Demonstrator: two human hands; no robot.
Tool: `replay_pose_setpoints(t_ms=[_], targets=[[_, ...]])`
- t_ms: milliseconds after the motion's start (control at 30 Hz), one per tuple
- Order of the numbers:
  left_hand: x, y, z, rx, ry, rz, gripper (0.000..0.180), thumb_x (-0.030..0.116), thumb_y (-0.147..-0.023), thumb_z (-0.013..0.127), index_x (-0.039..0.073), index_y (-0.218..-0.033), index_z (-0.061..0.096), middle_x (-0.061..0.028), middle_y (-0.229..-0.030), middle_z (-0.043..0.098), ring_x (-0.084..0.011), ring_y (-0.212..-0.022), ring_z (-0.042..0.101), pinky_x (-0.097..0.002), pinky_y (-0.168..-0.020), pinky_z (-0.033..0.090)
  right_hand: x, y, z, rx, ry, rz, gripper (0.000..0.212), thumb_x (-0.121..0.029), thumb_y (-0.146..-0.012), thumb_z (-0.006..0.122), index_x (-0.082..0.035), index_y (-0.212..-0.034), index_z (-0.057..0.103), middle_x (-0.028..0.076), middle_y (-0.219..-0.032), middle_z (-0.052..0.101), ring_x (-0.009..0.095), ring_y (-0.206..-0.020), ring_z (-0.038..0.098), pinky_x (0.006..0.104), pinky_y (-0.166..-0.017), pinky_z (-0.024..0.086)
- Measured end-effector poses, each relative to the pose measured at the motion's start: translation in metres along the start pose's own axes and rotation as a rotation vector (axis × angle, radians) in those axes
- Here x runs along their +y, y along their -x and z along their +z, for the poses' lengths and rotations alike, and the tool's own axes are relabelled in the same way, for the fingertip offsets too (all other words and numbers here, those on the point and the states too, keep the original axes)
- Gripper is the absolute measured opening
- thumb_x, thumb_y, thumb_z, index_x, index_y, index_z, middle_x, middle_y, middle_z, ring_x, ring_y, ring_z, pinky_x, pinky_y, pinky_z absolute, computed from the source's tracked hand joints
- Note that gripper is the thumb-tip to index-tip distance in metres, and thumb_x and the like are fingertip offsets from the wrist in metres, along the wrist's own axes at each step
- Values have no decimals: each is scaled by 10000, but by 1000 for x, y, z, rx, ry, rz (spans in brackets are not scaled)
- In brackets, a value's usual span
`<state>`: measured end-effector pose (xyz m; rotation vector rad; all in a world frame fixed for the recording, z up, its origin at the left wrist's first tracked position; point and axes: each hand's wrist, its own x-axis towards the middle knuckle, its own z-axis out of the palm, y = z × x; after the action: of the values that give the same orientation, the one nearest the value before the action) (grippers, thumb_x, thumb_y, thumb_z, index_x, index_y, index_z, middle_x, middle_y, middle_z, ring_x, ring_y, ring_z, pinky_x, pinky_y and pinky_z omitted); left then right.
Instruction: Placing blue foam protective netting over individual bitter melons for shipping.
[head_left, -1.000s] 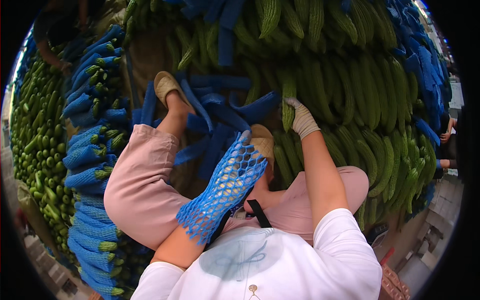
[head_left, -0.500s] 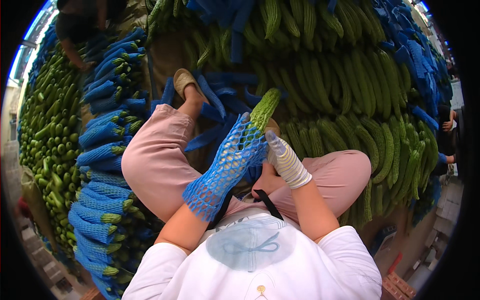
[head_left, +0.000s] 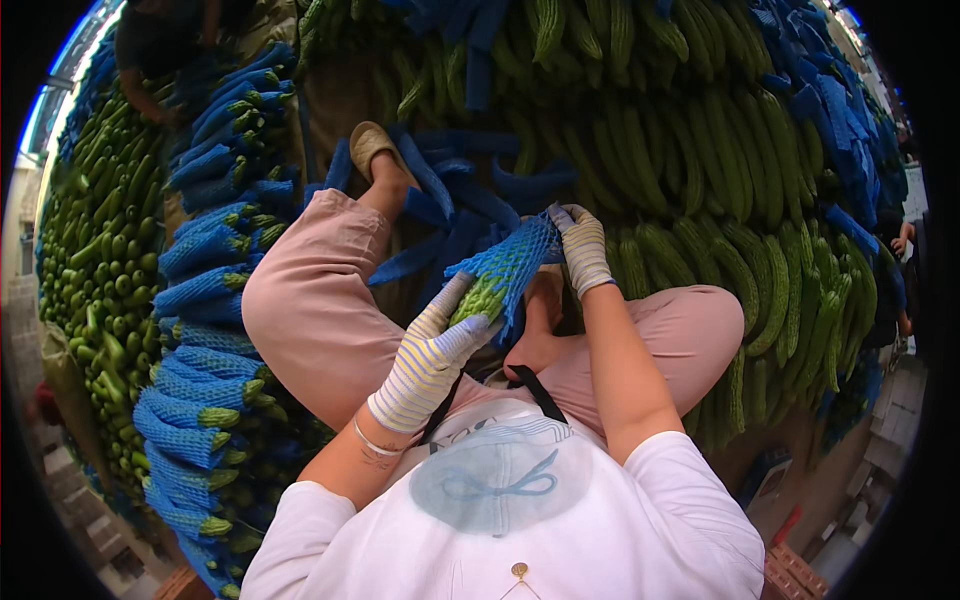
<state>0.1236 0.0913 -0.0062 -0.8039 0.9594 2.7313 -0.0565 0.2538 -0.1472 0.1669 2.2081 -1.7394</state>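
My left hand (head_left: pixel 428 362), in a striped glove, grips the near end of a bumpy green bitter melon (head_left: pixel 481 301). A blue foam net sleeve (head_left: pixel 520 260) covers most of the melon, and only its near end shows bare. At the sleeve's far end, my right hand (head_left: pixel 584 246), gloved the same way, pinches the blue netting between thumb and fingers. Loose blue net sleeves (head_left: pixel 425 172) lie beyond my hands, near my slippered foot.
Long bitter melons (head_left: pixel 735 150) lie in rows ahead and to the right. Sleeved melons (head_left: pixel 190 410) are stacked along my left, with a heap of smaller green vegetables (head_left: pixel 110 270) beyond. More blue sleeves (head_left: pixel 845 115) pile up far right. Another person's arm (head_left: pixel 145 98) reaches in at upper left.
The netting that was around my left hand and forearm now covers the melon. My left hand has drawn back to the melon's near end; my right hand has moved up to the netting's far end.
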Motion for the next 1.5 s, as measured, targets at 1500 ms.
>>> replay_pose_setpoints(t_ms=[1500], targets=[[183,17,-218,1185,-676,1040,527,196,-896,552,31,-1360,365,-162,-1438,284,-287,-1319,308,-359,-1072,286,-36,48,11,-551,446,-127,452,-276,-852,611,-25,-1220,533,166,-1086,610,281,-966,599,329,-865,458]])
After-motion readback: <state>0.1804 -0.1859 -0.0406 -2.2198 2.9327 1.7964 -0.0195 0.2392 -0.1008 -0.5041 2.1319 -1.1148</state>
